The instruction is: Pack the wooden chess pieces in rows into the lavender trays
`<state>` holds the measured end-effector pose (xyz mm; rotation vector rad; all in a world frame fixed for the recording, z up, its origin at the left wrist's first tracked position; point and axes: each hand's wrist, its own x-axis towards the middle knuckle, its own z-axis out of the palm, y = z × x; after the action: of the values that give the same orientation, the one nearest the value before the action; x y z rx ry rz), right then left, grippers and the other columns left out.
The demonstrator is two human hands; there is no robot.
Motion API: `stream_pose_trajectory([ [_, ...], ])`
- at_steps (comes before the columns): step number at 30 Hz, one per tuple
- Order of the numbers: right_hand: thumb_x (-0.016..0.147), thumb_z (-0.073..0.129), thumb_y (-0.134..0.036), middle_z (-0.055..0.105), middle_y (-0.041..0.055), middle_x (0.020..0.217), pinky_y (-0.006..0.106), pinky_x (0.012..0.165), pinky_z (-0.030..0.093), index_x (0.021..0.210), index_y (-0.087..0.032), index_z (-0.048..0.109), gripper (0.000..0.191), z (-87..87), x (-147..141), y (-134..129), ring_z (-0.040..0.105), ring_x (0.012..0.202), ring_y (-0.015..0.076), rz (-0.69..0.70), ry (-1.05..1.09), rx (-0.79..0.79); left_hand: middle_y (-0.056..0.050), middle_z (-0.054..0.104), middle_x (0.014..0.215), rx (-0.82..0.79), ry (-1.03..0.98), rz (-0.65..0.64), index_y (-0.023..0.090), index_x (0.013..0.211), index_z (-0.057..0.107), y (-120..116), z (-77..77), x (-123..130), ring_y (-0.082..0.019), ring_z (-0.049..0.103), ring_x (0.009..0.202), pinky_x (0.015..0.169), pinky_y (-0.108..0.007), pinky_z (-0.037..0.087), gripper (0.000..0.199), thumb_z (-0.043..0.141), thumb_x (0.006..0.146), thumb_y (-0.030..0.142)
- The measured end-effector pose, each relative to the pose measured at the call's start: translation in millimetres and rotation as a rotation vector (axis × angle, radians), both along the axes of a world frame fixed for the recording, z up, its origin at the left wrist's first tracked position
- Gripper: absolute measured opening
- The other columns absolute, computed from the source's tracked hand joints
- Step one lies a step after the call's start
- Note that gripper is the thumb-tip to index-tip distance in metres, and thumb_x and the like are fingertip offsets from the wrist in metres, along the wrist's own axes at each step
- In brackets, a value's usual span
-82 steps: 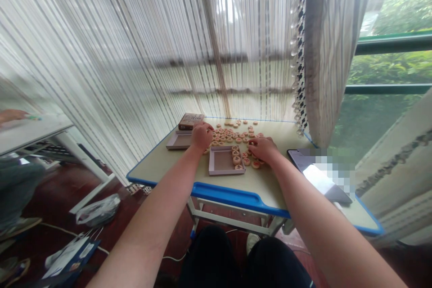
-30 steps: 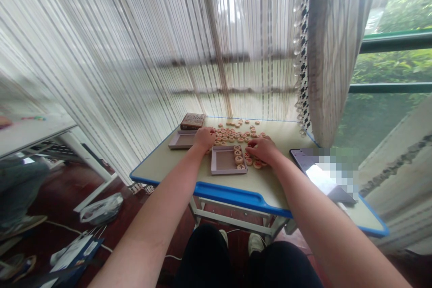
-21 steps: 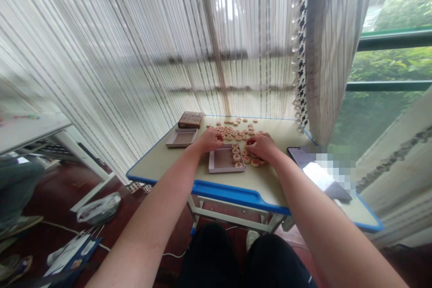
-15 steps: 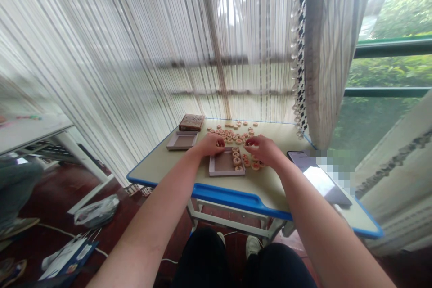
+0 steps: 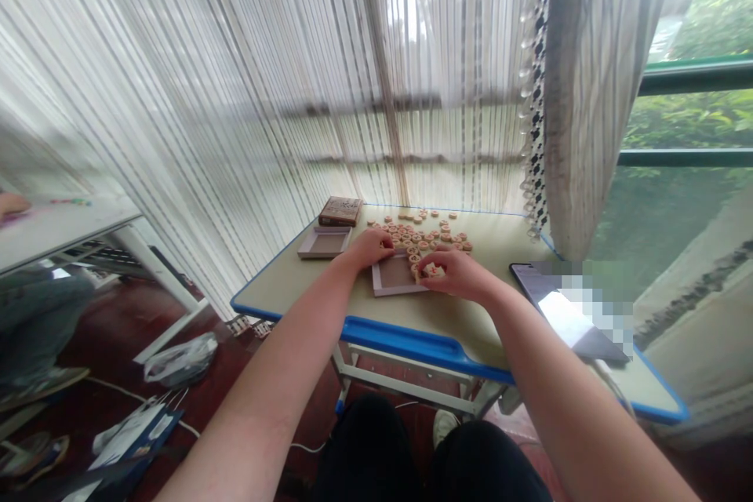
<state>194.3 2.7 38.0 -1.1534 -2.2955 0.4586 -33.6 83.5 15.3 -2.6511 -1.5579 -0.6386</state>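
A shallow pale box (image 5: 380, 282) stands near the table's front edge, with a column of round wooden pieces along its right side. At the box's back left corner is my left hand (image 5: 373, 248), its fingers curled together; what they hold, if anything, is too small to name. My right hand (image 5: 452, 273) is at the box's right side, fingers bent round pieces with red marks, next to the column. Many more round pieces (image 5: 416, 237) lie loose on the table behind the box.
To the left are a second shallow tray (image 5: 325, 243) and a brown patterned box (image 5: 341, 211). A dark phone or tablet (image 5: 565, 310) lies at the right of the blue-edged table (image 5: 471, 329). Another person's hand (image 5: 12, 205) rests on a table at far left.
My right hand has moved left and nearer me, from over the loose pieces to the box's right side. My left hand stays by the box corner. The view has shifted slightly.
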Motion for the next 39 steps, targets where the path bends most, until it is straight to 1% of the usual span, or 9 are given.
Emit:
stream_pose_trajectory([
  [4,0.063,0.066,-0.029,0.057,0.0020,0.090,0.026,0.072,0.041,0.084,-0.024,0.069,0.022,-2.6,0,1,0.054,0.075,0.0146,-0.022,-0.018,-0.001,-0.001,0.066,0.074,0.012,-0.004,-0.014,0.018,0.075,0.068,1,-0.5,0,-0.014,0.057,0.073,0.066,-0.022,0.042,0.019,0.062,0.071,0.036],
  [13,0.066,0.064,-0.034,0.055,0.0018,0.086,0.024,0.068,0.041,0.086,-0.027,0.071,0.023,-5.7,-1,3,0.053,0.068,0.0126,-0.048,-0.081,0.003,-0.001,0.066,0.076,-0.011,-0.025,-0.025,0.018,0.076,0.068,1,-1.6,0,-0.013,0.057,0.072,0.065,-0.022,0.041,0.020,0.060,0.071,0.036],
  [19,0.067,0.064,-0.034,0.058,0.0015,0.088,0.023,0.069,0.041,0.087,-0.027,0.071,0.022,-5.2,0,2,0.054,0.072,0.0133,-0.033,-0.059,-0.003,-0.001,0.065,0.074,-0.001,-0.021,-0.025,0.018,0.074,0.068,-1,1.0,2,-0.014,0.056,0.072,0.067,-0.023,0.041,0.019,0.060,0.071,0.035],
  [23,0.071,0.060,-0.037,0.058,0.0013,0.086,0.024,0.068,0.041,0.085,-0.028,0.071,0.019,-8.0,0,4,0.054,0.070,0.0127,-0.024,-0.043,-0.027,-0.001,0.066,0.074,-0.021,-0.014,-0.005,0.018,0.075,0.068,-3,3.1,4,-0.013,0.056,0.071,0.065,-0.023,0.042,0.020,0.060,0.071,0.036],
  [27,0.071,0.060,-0.033,0.060,0.0002,0.082,0.024,0.067,0.042,0.085,-0.029,0.071,0.018,-8.7,1,5,0.055,0.069,0.0125,-0.013,-0.042,-0.048,-0.001,0.065,0.075,-0.030,-0.012,0.012,0.018,0.075,0.068,-3,3.1,4,-0.013,0.056,0.070,0.065,-0.022,0.041,0.020,0.059,0.070,0.036],
  [33,0.070,0.061,-0.033,0.061,0.0009,0.080,0.023,0.064,0.042,0.083,-0.025,0.071,0.019,-5.3,1,3,0.054,0.069,0.0126,-0.013,-0.009,-0.065,-0.001,0.065,0.073,-0.031,-0.024,0.007,0.018,0.075,0.069,-3,2.3,5,-0.013,0.055,0.069,0.064,-0.022,0.042,0.018,0.060,0.070,0.034],
  [35,0.071,0.060,-0.032,0.060,0.0010,0.079,0.023,0.062,0.042,0.086,-0.024,0.071,0.020,-6.7,2,5,0.054,0.066,0.0120,-0.017,0.013,-0.074,-0.001,0.064,0.075,0.001,-0.043,0.001,0.019,0.075,0.069,-4,2.3,5,-0.013,0.056,0.071,0.067,-0.023,0.043,0.016,0.061,0.070,0.032],
  [37,0.072,0.057,-0.031,0.059,0.0009,0.080,0.023,0.063,0.042,0.089,-0.024,0.070,0.022,-10.3,5,11,0.054,0.066,0.0116,-0.043,0.048,-0.039,-0.002,0.064,0.081,0.036,-0.066,-0.002,0.020,0.075,0.070,-5,2.4,6,-0.014,0.057,0.078,0.073,-0.024,0.044,0.015,0.063,0.069,0.031],
  [39,0.075,0.054,-0.029,0.059,0.0020,0.086,0.024,0.067,0.043,0.091,-0.024,0.069,0.023,-15.4,9,20,0.054,0.070,0.0122,-0.139,0.090,0.050,-0.003,0.064,0.085,0.054,-0.085,-0.003,0.020,0.077,0.070,-5,2.4,6,-0.016,0.057,0.084,0.078,-0.026,0.044,0.015,0.063,0.069,0.031],
])
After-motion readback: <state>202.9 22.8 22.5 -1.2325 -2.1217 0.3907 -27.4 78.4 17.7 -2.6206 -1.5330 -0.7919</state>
